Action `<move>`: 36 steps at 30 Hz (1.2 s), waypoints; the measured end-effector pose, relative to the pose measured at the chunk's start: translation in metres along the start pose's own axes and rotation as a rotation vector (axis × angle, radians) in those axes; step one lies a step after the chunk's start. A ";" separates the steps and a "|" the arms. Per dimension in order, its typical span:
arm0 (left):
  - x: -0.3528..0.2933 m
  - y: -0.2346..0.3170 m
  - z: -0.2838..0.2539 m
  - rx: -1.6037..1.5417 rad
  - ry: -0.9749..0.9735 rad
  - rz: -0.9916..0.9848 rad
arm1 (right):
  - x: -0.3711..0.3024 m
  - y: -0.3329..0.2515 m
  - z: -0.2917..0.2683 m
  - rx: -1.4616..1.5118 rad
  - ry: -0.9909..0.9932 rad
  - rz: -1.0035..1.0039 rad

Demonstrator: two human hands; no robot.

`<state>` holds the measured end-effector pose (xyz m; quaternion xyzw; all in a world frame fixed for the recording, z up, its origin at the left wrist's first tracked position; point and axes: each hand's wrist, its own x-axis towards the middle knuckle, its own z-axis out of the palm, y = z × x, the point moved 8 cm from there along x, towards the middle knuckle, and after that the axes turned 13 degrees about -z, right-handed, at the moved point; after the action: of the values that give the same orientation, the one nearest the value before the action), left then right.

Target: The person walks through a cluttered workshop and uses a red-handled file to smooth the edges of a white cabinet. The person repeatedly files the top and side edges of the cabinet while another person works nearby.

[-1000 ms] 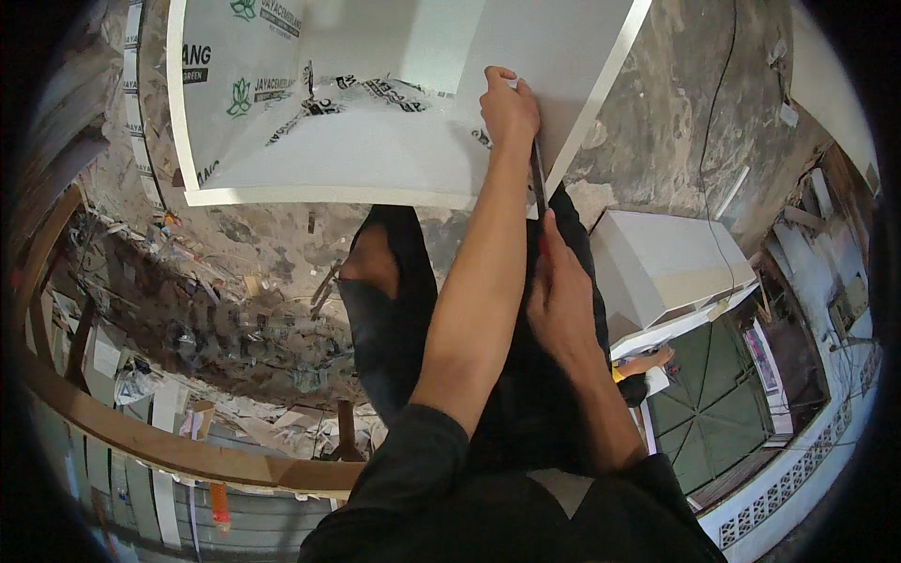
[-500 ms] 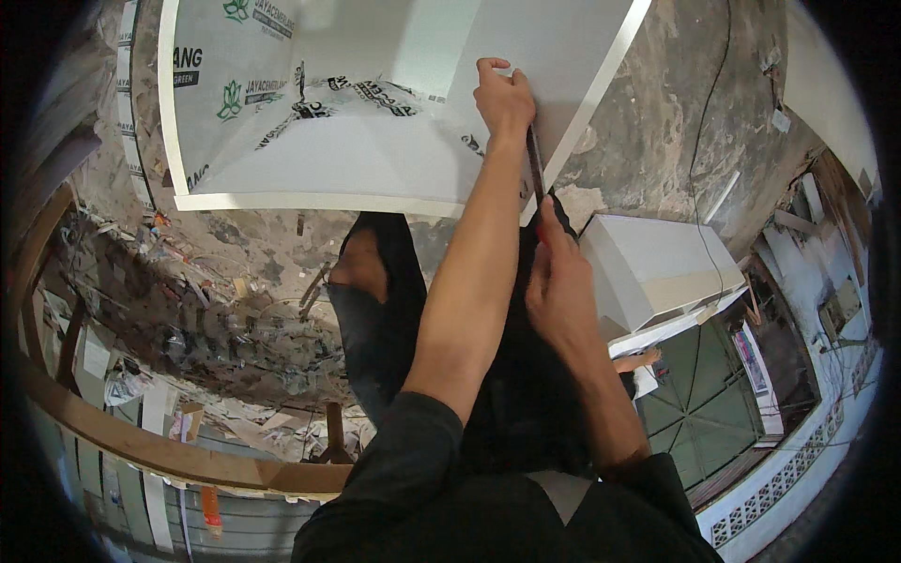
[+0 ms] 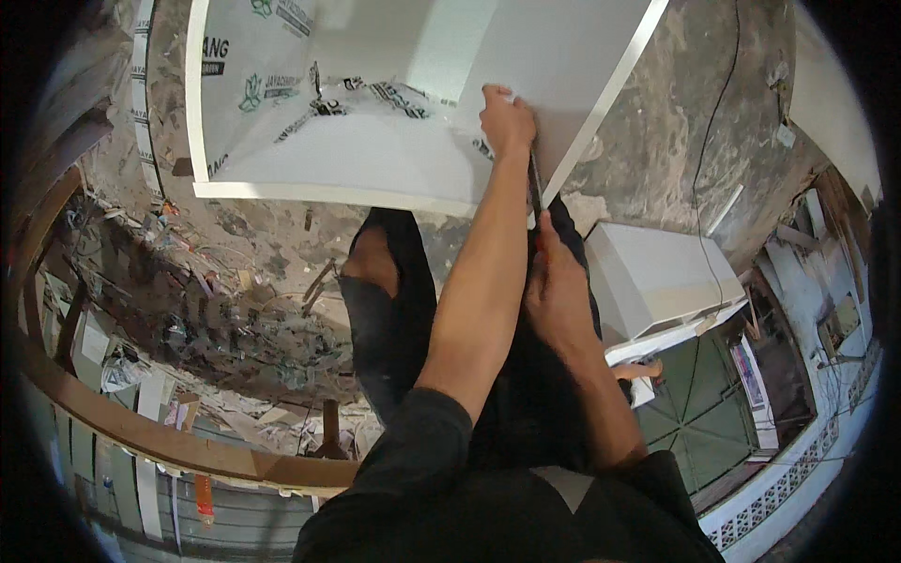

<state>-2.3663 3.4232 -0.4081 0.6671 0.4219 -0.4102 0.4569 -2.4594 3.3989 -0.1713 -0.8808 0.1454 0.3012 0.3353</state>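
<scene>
A white cabinet box (image 3: 328, 164), open toward me, lies ahead, with printed plastic film on its inner left wall. My left hand (image 3: 508, 122) is over its right-hand part, fingers curled at the far end of a long, narrow, dark file (image 3: 536, 178). Closer to me, my right hand (image 3: 560, 293) is closed round the file's reddish handle, which its fingers mostly hide. The file lies along the cabinet's near right corner, beside the pale edge strip (image 3: 601, 103). My left wrist covers part of the tool, and its tip is hidden.
To the right stands a second white cabinet (image 3: 662, 277), with someone else's hand (image 3: 638, 370) by its lower edge. A dark cable (image 3: 696, 178) crosses the stained floor. Scraps (image 3: 216, 310) litter the left side, near a wooden beam (image 3: 169, 437).
Both hands have come slightly back toward me along the cabinet edge, with the file between them. The view has shifted a little, so the cabinet appears farther right.
</scene>
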 end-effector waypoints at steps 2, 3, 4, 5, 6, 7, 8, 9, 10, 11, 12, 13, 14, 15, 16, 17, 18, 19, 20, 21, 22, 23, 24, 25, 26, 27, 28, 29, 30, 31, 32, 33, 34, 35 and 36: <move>-0.003 -0.001 -0.004 0.016 0.004 -0.020 | -0.005 -0.003 0.002 0.028 -0.005 0.029; -0.007 0.002 -0.004 0.013 0.018 0.031 | -0.005 -0.004 0.000 0.057 0.008 0.048; -0.010 0.005 -0.005 0.011 0.032 0.083 | -0.005 -0.003 -0.001 0.087 0.021 0.066; -0.007 0.002 -0.006 0.055 0.040 0.056 | -0.005 -0.003 0.000 0.108 0.019 0.078; -0.005 0.000 -0.007 0.099 0.050 0.029 | -0.006 -0.002 0.002 0.132 0.018 0.097; -0.003 -0.003 -0.010 0.142 0.060 0.001 | -0.006 0.000 0.008 0.145 0.006 0.105; -0.004 -0.002 -0.009 0.182 0.065 0.009 | -0.004 0.003 0.009 0.143 0.006 0.106; -0.008 -0.002 -0.009 0.221 0.072 0.018 | -0.002 0.005 0.011 0.142 0.006 0.107; -0.009 -0.001 -0.010 0.259 0.079 0.026 | -0.002 0.005 0.011 0.132 0.005 0.102; -0.006 -0.004 -0.013 0.270 0.109 0.083 | -0.005 0.001 0.007 0.126 0.011 0.063; -0.004 -0.003 -0.017 0.271 0.141 0.143 | -0.008 -0.005 0.001 0.118 0.017 0.019; -0.003 0.000 -0.021 0.270 0.174 0.202 | -0.012 -0.013 -0.010 0.113 0.042 -0.066; -0.012 0.005 -0.021 0.288 0.162 0.254 | -0.021 -0.017 -0.025 0.100 0.074 -0.126; -0.026 0.005 -0.031 0.307 0.152 0.298 | -0.032 -0.021 -0.042 0.140 0.038 -0.046; -0.042 0.006 -0.041 0.321 0.143 0.342 | -0.043 -0.030 -0.066 0.177 0.002 0.032; -0.061 0.009 -0.036 0.447 -0.051 0.333 | -0.052 -0.034 -0.088 0.209 -0.017 0.105; -0.088 0.009 -0.035 0.569 -0.240 0.321 | -0.059 -0.035 -0.109 0.165 0.066 -0.021; -0.118 0.002 -0.035 0.687 -0.416 0.296 | -0.060 -0.036 -0.126 0.128 0.097 -0.074; -0.143 0.003 -0.043 0.728 -0.376 0.323 | -0.057 -0.039 -0.143 0.096 0.118 -0.131; -0.165 0.004 -0.049 0.767 -0.330 0.351 | -0.048 -0.046 -0.157 0.066 0.140 -0.196; -0.183 0.006 -0.053 0.802 -0.281 0.373 | -0.042 -0.041 -0.165 0.101 0.026 0.008; -0.190 0.002 -0.053 0.778 -0.197 0.496 | -0.027 -0.046 -0.173 0.031 0.026 -0.137; -0.189 -0.019 -0.053 0.763 -0.091 0.603 | -0.012 -0.044 -0.175 -0.021 0.016 -0.295; -0.190 -0.028 -0.053 0.738 0.030 0.695 | 0.005 -0.042 -0.179 -0.074 -0.007 -0.469; -0.190 -0.026 -0.051 0.699 0.054 0.659 | 0.019 -0.040 -0.186 -0.097 -0.049 -0.562; -0.192 -0.024 -0.053 0.658 0.070 0.617 | 0.032 -0.036 -0.190 -0.136 -0.136 -0.544; -0.189 -0.024 -0.056 0.621 0.104 0.570 | 0.047 -0.030 -0.190 -0.168 -0.226 -0.542; -0.186 -0.022 -0.068 0.550 0.119 0.559 | 0.058 -0.024 -0.186 -0.196 -0.308 -0.531; -0.186 -0.022 -0.078 0.461 0.117 0.546 | 0.063 -0.028 -0.186 -0.204 -0.377 -0.577; -0.186 -0.026 -0.081 0.379 0.116 0.530 | 0.068 -0.028 -0.187 -0.245 -0.448 -0.602; -0.182 -0.035 -0.085 0.292 0.176 0.515 | 0.070 -0.031 -0.187 -0.283 -0.516 -0.619; -0.184 -0.039 -0.083 0.270 0.216 0.526 | 0.073 -0.030 -0.187 -0.322 -0.571 -0.639; -0.187 -0.043 -0.081 0.255 0.254 0.540 | 0.075 -0.029 -0.189 -0.320 -0.600 -0.676; -0.193 -0.043 -0.079 0.240 0.279 0.559 | 0.074 -0.026 -0.194 -0.321 -0.623 -0.702; -0.192 -0.046 -0.081 0.235 0.320 0.490 | 0.073 -0.025 -0.198 -0.317 -0.641 -0.724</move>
<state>-2.4557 3.4748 -0.2210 0.8532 0.2650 -0.2237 0.3896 -2.3060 3.2790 -0.0871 -0.7779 -0.3270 0.4391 0.3084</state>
